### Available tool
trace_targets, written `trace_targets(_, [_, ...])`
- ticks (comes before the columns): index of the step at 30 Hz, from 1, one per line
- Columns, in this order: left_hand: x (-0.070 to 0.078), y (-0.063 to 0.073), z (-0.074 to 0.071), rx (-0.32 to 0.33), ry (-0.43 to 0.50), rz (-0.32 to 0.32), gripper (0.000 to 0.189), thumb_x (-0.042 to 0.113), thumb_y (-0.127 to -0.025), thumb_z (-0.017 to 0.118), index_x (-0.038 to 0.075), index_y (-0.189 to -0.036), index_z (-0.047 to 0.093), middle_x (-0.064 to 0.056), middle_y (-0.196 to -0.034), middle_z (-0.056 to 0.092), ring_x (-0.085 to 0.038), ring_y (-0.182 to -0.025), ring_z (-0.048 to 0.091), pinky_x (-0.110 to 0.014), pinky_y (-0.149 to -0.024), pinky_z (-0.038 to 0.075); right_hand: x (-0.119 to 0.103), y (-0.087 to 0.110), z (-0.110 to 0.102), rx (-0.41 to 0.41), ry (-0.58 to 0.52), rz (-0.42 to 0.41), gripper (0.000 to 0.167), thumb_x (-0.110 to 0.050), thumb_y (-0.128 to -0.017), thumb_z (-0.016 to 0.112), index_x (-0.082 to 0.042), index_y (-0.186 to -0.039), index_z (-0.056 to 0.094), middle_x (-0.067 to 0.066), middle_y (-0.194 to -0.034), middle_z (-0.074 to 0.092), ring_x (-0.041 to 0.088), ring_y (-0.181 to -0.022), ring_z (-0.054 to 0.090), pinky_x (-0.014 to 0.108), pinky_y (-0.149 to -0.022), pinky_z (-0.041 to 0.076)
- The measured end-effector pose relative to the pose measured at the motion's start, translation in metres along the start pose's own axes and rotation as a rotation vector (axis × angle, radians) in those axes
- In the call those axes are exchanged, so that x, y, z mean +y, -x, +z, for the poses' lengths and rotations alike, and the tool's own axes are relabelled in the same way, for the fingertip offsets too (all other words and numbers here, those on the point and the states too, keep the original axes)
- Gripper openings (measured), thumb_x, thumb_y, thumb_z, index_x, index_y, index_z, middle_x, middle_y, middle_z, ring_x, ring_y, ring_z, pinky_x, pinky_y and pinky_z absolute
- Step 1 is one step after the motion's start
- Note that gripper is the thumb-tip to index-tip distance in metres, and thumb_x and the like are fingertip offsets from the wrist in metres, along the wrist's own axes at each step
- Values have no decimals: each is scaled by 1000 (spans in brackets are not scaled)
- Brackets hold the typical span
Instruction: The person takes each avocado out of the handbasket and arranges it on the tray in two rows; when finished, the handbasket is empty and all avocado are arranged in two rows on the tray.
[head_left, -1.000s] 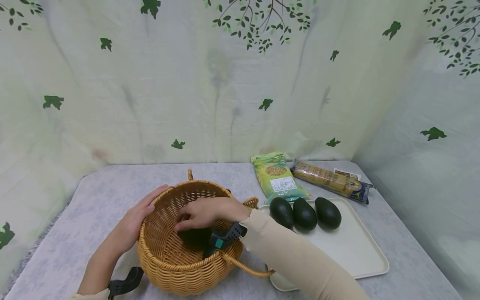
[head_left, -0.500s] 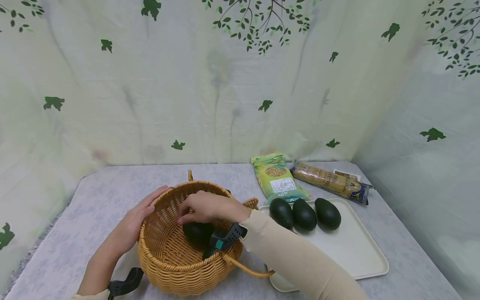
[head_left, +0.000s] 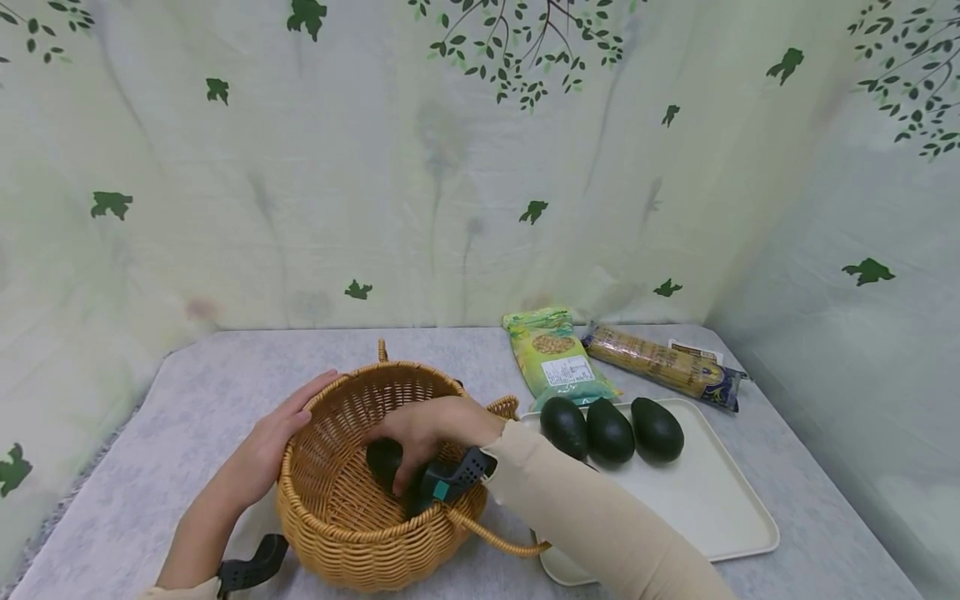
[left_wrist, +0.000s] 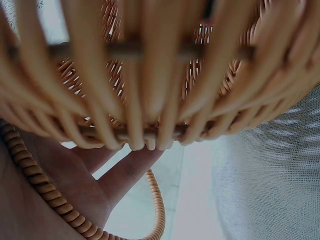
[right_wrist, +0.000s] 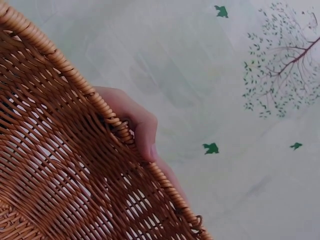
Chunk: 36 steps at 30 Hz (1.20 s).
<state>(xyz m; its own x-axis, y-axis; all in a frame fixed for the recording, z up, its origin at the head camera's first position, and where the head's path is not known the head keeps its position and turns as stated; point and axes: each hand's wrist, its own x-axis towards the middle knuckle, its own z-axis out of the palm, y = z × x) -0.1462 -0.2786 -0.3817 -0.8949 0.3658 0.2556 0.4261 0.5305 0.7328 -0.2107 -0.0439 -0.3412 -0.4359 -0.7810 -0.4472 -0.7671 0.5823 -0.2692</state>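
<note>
A round wicker basket (head_left: 367,557) stands on the table in front of me. With its thumb over the rim, my left hand (head_left: 272,437) holds the basket's left side; in the right wrist view that thumb (right_wrist: 144,132) bends over the rim. My right hand (head_left: 429,432) reaches down inside, its thumb and fingers around a dark green avocado (head_left: 382,460). Part of the avocado is hidden under the hand and wrist strap. Outside the weave, the left wrist view shows my left fingers (left_wrist: 127,172) and a coiled wicker handle (left_wrist: 158,205).
To the basket's right lies a white tray (head_left: 705,512) with three avocados (head_left: 610,431) along its far side. Behind it are a green and yellow bag (head_left: 558,358) and a long clear pack of noodles (head_left: 660,360). A wicker handle (head_left: 498,537) sticks out toward the tray.
My right hand first lifts slightly off the avocado in the basket, showing more of it, then lowers again with the fingers around it. The left hand and basket stay in place.
</note>
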Motion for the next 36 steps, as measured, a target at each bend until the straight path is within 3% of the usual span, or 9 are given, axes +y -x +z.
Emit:
trace_targets(6, [0,0,0,4,-30,-6,50,25,-114,25,26,-163,32,-11,-168,29,11,-140,29,-20,-100,39,1,-1,1,68,-35,-8,77,-49,-91,76,-23,-157,46,-6,-155,51,9,-140,48,25,-113,39])
trace_targets(14, [0,0,0,5,-22,-12,50,26,-114,25,25,-163,33,-11,-168,30,10,-139,31,-23,-99,42,3,0,0,52,-84,-44,88,-44,-84,86,-20,-157,45,-7,-154,51,8,-139,48,23,-110,41])
trace_targets(20, [1,0,0,6,-30,-17,50,27,-114,25,26,-163,33,-12,-168,30,1,-143,33,-25,-100,42,1,-1,0,63,-66,-63,89,-41,-83,87,-17,-157,45,-6,-152,53,7,-136,50,21,-107,41])
trace_targets(30, [2,0,0,6,-17,-12,50,26,-114,25,23,-163,33,-12,-167,30,12,-138,31,-23,-99,43,0,2,0,78,-57,-69,79,-38,-86,84,-19,-155,48,-5,-148,56,6,-132,53,20,-105,41])
trace_targets(36, [3,0,0,8,-20,-13,49,26,-114,25,25,-162,34,-13,-167,30,7,-140,32,-23,-99,42,2,1,2,42,-85,-75,77,-40,-89,81,-19,-155,47,-5,-151,53,6,-133,51,20,-106,41])
